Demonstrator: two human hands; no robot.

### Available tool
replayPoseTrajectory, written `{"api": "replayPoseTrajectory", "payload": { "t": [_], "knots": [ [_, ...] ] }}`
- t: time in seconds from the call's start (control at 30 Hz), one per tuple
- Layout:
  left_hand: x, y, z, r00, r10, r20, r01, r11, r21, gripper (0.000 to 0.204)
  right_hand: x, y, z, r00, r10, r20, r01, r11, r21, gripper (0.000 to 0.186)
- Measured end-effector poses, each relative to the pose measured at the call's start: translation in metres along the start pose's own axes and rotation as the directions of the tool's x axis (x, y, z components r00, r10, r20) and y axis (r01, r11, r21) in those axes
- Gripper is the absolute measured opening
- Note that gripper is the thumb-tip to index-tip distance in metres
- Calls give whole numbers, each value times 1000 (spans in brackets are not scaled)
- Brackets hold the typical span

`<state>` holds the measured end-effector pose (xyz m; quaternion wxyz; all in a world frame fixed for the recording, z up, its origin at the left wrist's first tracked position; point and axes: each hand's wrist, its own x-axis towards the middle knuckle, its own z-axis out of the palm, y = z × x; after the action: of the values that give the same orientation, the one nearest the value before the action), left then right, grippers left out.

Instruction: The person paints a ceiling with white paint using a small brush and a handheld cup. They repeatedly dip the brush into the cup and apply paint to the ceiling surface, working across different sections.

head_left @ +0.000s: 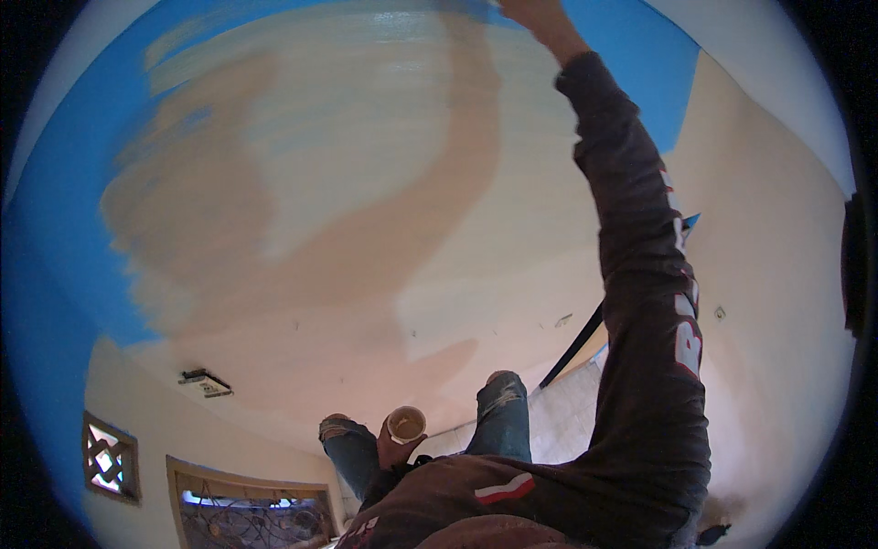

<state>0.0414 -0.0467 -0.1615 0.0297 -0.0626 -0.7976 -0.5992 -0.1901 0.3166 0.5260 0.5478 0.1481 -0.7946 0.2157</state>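
Down by my left knee, my left hand [395, 449] is wrapped round a small round tub [406, 424] with beige paint inside. My right arm stretches up to the top edge of the view. There my right hand [540, 20] is close against the wall, its fingers bent and partly cut off by the edge. What they hold cannot be made out. Before me, wet-looking beige paint [357, 137] covers much of the wall in broad strokes. Bright blue paint [55, 274] shows along the left side and at the upper right.
A dark wall box [206, 382] sits low on the left. Below it are a lattice vent [111, 458] and a grilled window [251, 522]. A dark slanting bar [574, 346] runs behind my right arm. On the right wall is a small fitting [720, 314].
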Motion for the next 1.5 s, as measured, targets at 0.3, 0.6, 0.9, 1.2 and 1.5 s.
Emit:
{"api": "replayPoseTrajectory", "payload": {
  "t": [0.3,0.6,0.9,1.2,1.5],
  "knots": [
    [-6,-5,-4,1000,-9,-22,10,1000,9,84,-38,89,-89,986,159,-47,-165,968,-191,26],
    [-6,0,-4,1000,-1,22,0,1000,10,83,-27,152,-57,923,-352,-155,129,663,-737,25],
    [-4,3,-8,1000,14,16,-15,1000,27,82,-53,-49,60,919,-314,-239,217,907,-360,10],
    [-2,5,-5,1000,15,22,-16,999,41,81,-52,-125,108,912,-365,-185,318,917,-241,9],
    [-5,32,-9,1000,25,4,-25,998,54,80,-46,-131,91,882,-384,-272,408,913,32,14]
  ]
}}
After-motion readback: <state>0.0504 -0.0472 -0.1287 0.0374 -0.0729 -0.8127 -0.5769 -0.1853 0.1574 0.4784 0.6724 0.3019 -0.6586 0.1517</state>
